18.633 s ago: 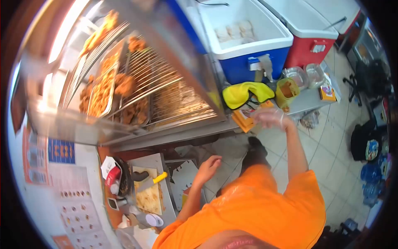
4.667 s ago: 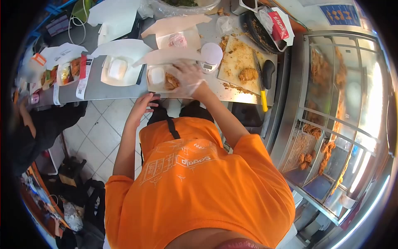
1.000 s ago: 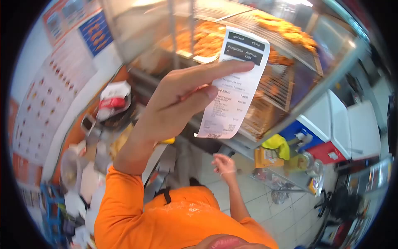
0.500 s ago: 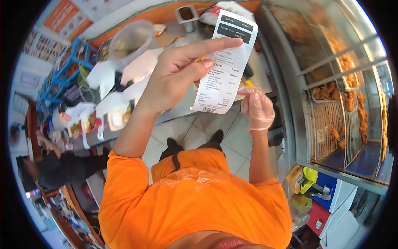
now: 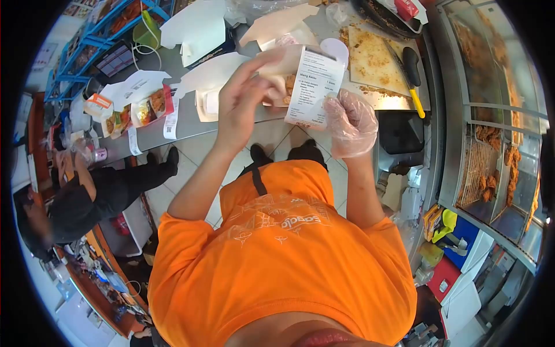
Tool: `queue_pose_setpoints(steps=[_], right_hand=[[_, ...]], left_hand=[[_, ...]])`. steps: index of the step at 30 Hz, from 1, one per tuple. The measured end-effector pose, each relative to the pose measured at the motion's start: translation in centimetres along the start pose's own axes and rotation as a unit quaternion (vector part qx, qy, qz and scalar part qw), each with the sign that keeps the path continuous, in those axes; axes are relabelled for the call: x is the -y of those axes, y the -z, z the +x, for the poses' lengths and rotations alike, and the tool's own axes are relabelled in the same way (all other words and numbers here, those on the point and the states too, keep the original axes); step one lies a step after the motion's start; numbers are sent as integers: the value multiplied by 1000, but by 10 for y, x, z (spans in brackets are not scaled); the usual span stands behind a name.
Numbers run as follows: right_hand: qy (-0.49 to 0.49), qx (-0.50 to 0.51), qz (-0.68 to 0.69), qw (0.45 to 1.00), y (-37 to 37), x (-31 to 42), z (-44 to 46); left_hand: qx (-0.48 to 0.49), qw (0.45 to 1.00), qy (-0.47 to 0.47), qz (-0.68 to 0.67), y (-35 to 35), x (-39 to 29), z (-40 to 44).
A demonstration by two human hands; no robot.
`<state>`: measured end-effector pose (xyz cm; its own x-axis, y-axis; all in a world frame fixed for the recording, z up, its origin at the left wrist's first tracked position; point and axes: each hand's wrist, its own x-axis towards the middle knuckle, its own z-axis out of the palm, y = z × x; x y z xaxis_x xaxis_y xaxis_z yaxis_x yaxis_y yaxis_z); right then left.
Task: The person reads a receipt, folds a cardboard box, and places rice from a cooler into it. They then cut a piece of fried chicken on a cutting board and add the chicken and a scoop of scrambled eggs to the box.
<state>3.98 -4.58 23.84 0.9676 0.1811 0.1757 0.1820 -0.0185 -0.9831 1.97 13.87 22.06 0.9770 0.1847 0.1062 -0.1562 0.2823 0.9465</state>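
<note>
A long printed receipt (image 5: 313, 89) hangs upright in front of me, above the counter's front edge. My gloved right hand (image 5: 351, 124) pinches its lower right edge between thumb and fingers. To the left of the paper, my bare left hand (image 5: 248, 95) is apart from it, its fingers spread and holding nothing I can see. Behind the hands, an open food box (image 5: 209, 101) sits near the counter edge. Another box, partly hidden by the receipt and my left hand, shows a bit of fried food (image 5: 289, 85).
A cutting board (image 5: 370, 61) and a yellow-handled knife (image 5: 415, 98) lie at the back right. Filled boxes (image 5: 151, 109) stand at the left. A glass cabinet (image 5: 491, 139) with fried food is at the right. A person in dark clothes (image 5: 87, 196) is at the far left.
The receipt has passed from my left hand to my gloved right hand and is lower. My left hand has opened beside it. The view has turned further over the counter.
</note>
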Motion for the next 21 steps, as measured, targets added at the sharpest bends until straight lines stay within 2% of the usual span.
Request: queue_pose_setpoints(steps=[2,4,6,7,9,11,12,14,15,17,19,21], right_hand=[[38,1,-32,999,1,-8,-1],[49,0,-50,998,6,-10,3],[63,2,-62,996,8,-13,9],[55,-4,-68,996,10,-16,10],[45,-9,-75,996,22,-28,15],[0,57,-261,964,53,-64,26],[-66,31,-241,968,64,-100,25],[-114,37,-304,945,102,-188,16],[-116,43,-299,946,108,-205,7],[-305,22,-227,925,112,-230,-11],[-314,68,-170,932,105,-285,-26],[-324,113,-114,932,92,-301,-23]], left_hand=[[-39,996,70,34,39,54,-15],[1,970,224,92,51,115,-30],[114,876,467,30,55,159,-33],[113,876,467,31,52,182,-33],[42,814,574,-79,40,213,-23],[10,821,559,-114,36,223,-6],[-23,829,540,-148,34,225,1],[-41,833,526,-166,37,239,2],[-57,837,512,-184,39,243,1],[-84,838,503,-197,30,227,3],[-87,820,505,-255,26,219,5],[-72,817,520,-239,26,214,3]])
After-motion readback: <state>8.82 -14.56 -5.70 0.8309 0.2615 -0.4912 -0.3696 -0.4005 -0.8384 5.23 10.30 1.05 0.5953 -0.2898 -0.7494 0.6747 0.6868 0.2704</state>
